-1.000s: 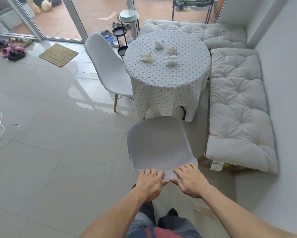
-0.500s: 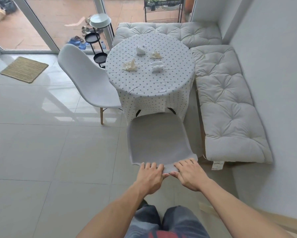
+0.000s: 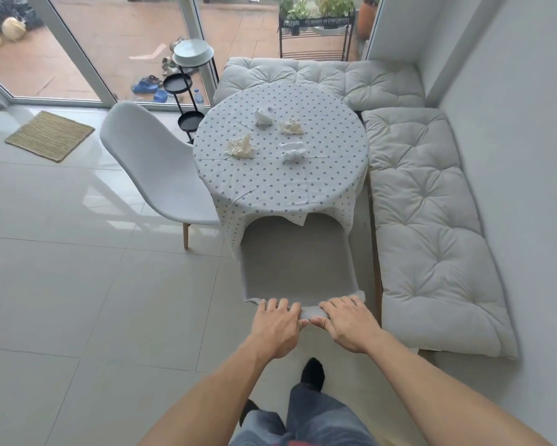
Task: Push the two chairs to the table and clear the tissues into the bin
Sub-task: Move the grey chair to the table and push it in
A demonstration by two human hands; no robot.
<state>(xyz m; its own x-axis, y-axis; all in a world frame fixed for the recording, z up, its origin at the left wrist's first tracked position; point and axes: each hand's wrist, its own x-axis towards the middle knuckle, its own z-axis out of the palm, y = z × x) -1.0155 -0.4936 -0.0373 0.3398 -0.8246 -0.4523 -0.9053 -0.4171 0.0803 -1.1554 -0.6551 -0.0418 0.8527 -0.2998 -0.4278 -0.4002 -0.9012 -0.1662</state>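
Note:
A grey chair (image 3: 294, 259) stands right in front of me, its front edge tucked under the hanging polka-dot tablecloth of the round table (image 3: 280, 185). My left hand (image 3: 278, 325) and my right hand (image 3: 346, 323) both grip the top of its backrest, side by side. A second white chair (image 3: 161, 169) stands at the table's left side, angled, its seat touching the cloth. Several crumpled tissues lie on the tabletop: white ones (image 3: 263, 116) (image 3: 292, 151) and cream ones (image 3: 241, 147) (image 3: 290, 127). No bin is in view.
Cushioned benches (image 3: 425, 220) run along the right wall and behind the table. A black tiered stand (image 3: 187, 91) stands by the glass doors at the back. A woven mat (image 3: 50, 135) lies on the tiled floor to the left. My feet are below the chair.
The grey chair has slid forward with both hands on its backrest, from a gap short of the table to under the cloth's edge. I have stepped closer to the table.

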